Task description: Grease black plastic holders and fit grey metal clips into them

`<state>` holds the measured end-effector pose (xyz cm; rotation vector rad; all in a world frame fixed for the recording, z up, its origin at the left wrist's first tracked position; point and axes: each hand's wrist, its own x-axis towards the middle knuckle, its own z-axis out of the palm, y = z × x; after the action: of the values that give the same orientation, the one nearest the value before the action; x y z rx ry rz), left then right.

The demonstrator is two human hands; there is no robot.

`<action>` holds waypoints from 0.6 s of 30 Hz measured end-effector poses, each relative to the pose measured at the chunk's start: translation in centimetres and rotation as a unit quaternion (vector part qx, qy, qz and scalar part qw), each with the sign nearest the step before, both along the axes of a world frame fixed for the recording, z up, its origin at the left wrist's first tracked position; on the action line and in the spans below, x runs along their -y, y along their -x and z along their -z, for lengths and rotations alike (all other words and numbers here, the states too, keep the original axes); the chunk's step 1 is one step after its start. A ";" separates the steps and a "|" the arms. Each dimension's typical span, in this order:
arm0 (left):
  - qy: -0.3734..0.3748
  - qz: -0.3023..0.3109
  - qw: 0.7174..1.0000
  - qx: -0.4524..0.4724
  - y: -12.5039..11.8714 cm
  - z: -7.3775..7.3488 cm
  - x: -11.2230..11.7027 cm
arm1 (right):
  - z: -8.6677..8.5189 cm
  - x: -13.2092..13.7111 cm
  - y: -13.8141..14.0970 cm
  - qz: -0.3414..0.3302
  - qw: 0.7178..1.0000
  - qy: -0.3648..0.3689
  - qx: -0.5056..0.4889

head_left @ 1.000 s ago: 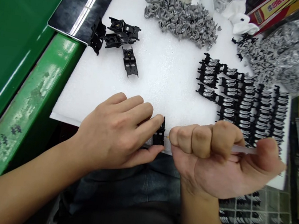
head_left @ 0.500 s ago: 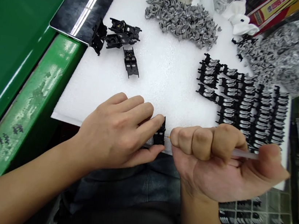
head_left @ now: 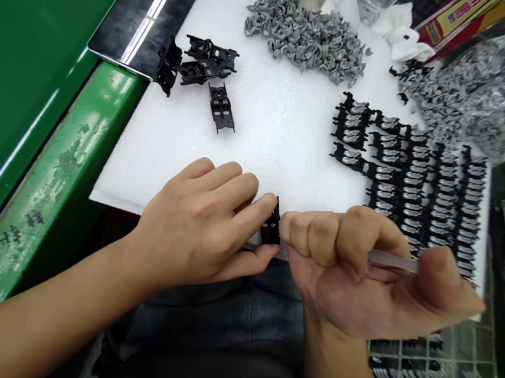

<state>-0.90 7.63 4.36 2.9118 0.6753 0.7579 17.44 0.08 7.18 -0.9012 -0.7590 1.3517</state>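
Note:
My left hand (head_left: 201, 225) is closed around a small black plastic part (head_left: 270, 225), pinching it between thumb and fingers at the near edge of the white foam pad (head_left: 269, 135). My right hand (head_left: 362, 278) is curled in a fist around a thin clear stick-like tool (head_left: 392, 261). Its knuckles touch the black part from the right. The tool's tip is hidden behind my fingers.
Rows of black parts fitted with grey clips (head_left: 417, 173) lie on the pad's right. A heap of loose grey clips (head_left: 305, 35) lies at the back, a clear bag of clips (head_left: 493, 90) at the far right. Several bare black parts (head_left: 203, 71) sit beside a dark tablet (head_left: 145, 14). A green bench (head_left: 33, 123) runs along the left.
My right hand has moved left until its knuckles meet the black part. The left hand has stayed in place.

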 end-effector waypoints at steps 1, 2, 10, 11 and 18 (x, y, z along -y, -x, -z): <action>-0.001 0.000 1.000 0.002 0.0 0.0 0.0 | 0.1 0.0 0.0 0.003 1.000 -0.010 -0.004; -0.002 0.000 1.000 0.003 0.0 0.0 0.0 | 0.2 0.0 0.1 0.016 0.999 -0.026 -0.014; -0.002 0.000 1.000 0.013 -0.1 0.1 0.0 | 1.3 -0.2 0.7 0.071 0.992 -0.102 -0.020; -0.001 0.000 1.000 0.013 -0.1 0.1 0.0 | 1.3 -0.2 0.7 0.070 0.992 -0.102 -0.017; 0.001 -0.002 1.000 0.009 0.0 0.0 0.1 | 1.1 -0.1 0.8 0.085 0.992 -0.095 -0.019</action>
<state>-0.87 7.57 4.37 2.9001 0.6797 0.7824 16.64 0.19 6.07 -0.7696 -0.7514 1.1233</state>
